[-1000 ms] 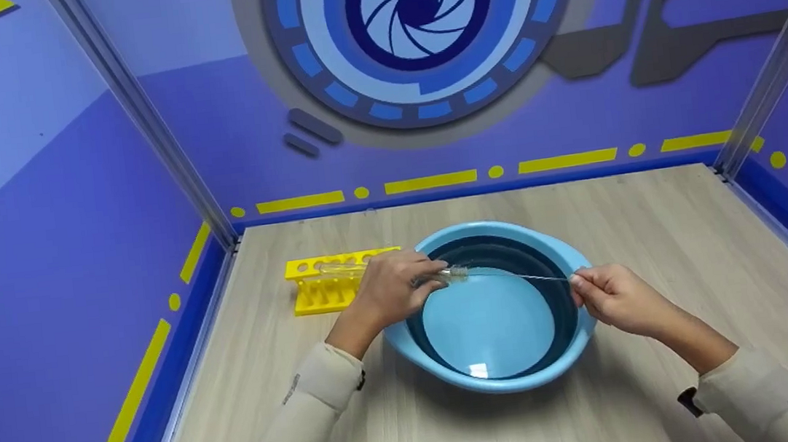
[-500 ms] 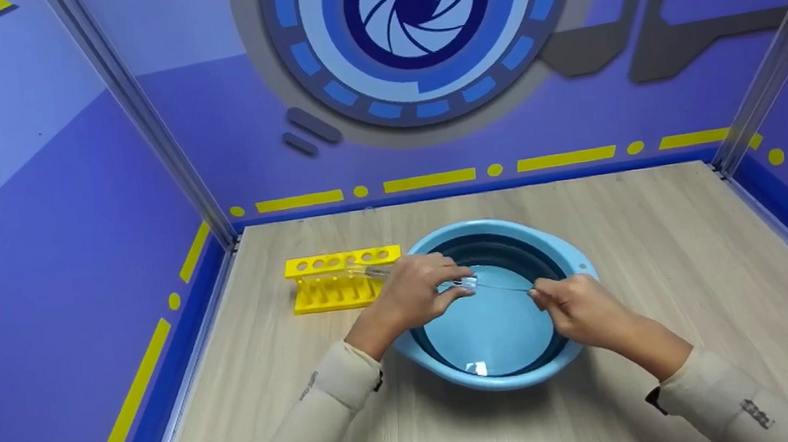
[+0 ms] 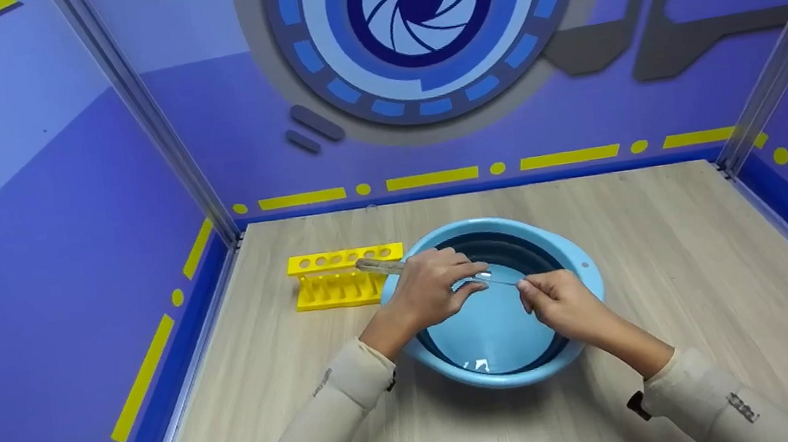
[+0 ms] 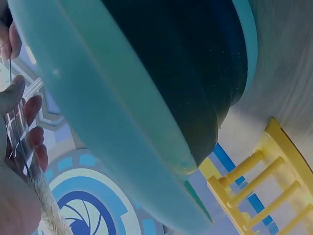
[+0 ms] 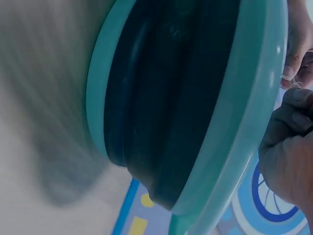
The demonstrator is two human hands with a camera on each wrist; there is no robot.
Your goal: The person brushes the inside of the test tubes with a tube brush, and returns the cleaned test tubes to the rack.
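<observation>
Over the basin, my left hand (image 3: 434, 286) grips a clear glass test tube (image 3: 388, 267) lying nearly level, its closed end out to the left. Inside the tube is a test tube brush; its pale bristles (image 4: 51, 210) show in the left wrist view, toward the closed end. The thumb and fingers of my right hand (image 3: 564, 302) pinch the brush's thin wire handle (image 3: 504, 281) just right of the tube's mouth. My left fingers cover the middle of the tube. In the right wrist view, my right hand (image 5: 291, 147) is close to the left fingertips.
A light blue basin (image 3: 582, 271) with dark inner walls stands on the wood-patterned table (image 3: 674, 243) beneath both hands; reflections show at its bottom. Left of it is a yellow test tube rack (image 3: 340, 302). Printed panels (image 3: 208, 123) enclose the back and sides.
My right hand has moved left toward my left hand, pushing the brush deeper into the tube. Less wire shows between the hands. My left hand has shifted slightly right with the tube.
</observation>
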